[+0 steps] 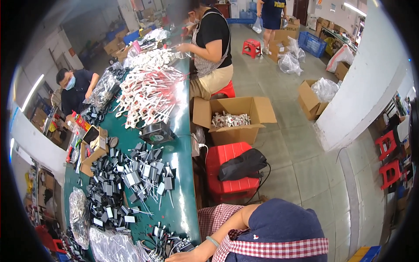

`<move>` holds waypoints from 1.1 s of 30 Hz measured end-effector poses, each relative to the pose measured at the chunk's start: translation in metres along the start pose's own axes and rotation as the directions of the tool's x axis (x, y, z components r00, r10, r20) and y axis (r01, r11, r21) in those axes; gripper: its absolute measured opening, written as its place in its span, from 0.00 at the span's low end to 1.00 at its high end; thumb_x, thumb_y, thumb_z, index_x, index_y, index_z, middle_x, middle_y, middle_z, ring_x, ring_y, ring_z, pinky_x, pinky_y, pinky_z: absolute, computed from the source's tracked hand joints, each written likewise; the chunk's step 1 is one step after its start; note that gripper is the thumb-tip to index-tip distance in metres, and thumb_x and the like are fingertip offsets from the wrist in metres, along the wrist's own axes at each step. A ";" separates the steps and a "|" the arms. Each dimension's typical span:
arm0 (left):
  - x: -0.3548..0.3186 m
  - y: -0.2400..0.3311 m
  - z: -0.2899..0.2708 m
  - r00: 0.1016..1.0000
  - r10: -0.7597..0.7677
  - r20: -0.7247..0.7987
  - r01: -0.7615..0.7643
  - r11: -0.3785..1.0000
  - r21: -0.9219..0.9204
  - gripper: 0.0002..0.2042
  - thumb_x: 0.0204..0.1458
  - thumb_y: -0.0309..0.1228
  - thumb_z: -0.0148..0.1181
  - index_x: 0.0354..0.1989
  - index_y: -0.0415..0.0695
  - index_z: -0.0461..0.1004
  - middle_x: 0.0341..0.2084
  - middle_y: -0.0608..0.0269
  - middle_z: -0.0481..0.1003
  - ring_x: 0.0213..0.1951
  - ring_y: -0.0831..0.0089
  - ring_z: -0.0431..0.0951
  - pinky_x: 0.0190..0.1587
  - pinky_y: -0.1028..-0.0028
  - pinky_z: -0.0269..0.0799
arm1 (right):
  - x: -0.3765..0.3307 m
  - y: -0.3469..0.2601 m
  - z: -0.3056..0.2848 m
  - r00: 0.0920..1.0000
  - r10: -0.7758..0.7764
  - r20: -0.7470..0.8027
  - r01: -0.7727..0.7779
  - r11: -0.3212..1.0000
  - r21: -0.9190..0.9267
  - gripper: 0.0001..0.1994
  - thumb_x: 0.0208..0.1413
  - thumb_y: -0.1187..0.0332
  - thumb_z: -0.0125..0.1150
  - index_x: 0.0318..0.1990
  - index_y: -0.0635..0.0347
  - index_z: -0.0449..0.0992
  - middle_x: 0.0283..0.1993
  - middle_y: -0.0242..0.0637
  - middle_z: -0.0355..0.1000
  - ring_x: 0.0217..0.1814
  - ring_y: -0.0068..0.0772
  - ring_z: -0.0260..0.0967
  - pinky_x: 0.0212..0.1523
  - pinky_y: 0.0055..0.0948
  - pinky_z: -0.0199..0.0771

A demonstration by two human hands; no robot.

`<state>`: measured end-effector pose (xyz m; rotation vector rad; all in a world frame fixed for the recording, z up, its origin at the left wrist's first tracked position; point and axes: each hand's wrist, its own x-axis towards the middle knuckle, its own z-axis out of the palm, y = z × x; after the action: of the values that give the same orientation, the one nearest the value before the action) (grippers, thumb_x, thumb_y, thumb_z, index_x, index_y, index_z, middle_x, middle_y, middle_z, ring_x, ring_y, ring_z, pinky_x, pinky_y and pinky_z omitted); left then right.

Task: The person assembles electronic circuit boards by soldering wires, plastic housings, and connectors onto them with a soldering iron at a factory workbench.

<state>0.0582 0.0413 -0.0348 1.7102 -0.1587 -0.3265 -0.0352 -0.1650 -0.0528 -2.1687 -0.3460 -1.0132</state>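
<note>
My right hand [183, 256] shows at the lower edge, its forearm crossing the table's edge with a pale band at the wrist. The frame cuts the hand off and its fingers are hidden, so its hold cannot be made out. Closest to it is a tangle of small dark parts with thin leads [162, 240]. A clear plastic bag [114, 244] lies to the left of these. Beyond them spreads a heap of small black box-shaped parts [109, 187], several with grey faces and pale wires. My left hand is out of the picture.
White wired parts [146, 94] cover the far green table [183, 196], beyond a black fan [156, 133]. To the right stand a red stool [224, 157] with a black bag [242, 164] and an open carton [233, 135]. Two co-workers [214, 48] [76, 89] sit at the table.
</note>
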 end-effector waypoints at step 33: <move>-0.026 0.111 0.071 0.963 0.205 0.176 -0.163 0.961 -0.226 0.11 0.48 0.20 0.57 0.41 0.33 0.73 0.32 0.55 0.75 0.31 0.74 0.74 0.33 0.79 0.70 | 0.044 -0.037 -0.087 0.942 0.020 -0.336 0.047 0.980 0.192 0.04 0.45 0.72 0.55 0.26 0.62 0.68 0.34 0.38 0.61 0.39 0.40 0.62 0.37 0.32 0.64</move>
<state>0.0211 -0.0369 0.0675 1.4403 -0.4140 -0.3607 -0.0737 -0.2022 0.0372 -1.7788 -0.2857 -1.2766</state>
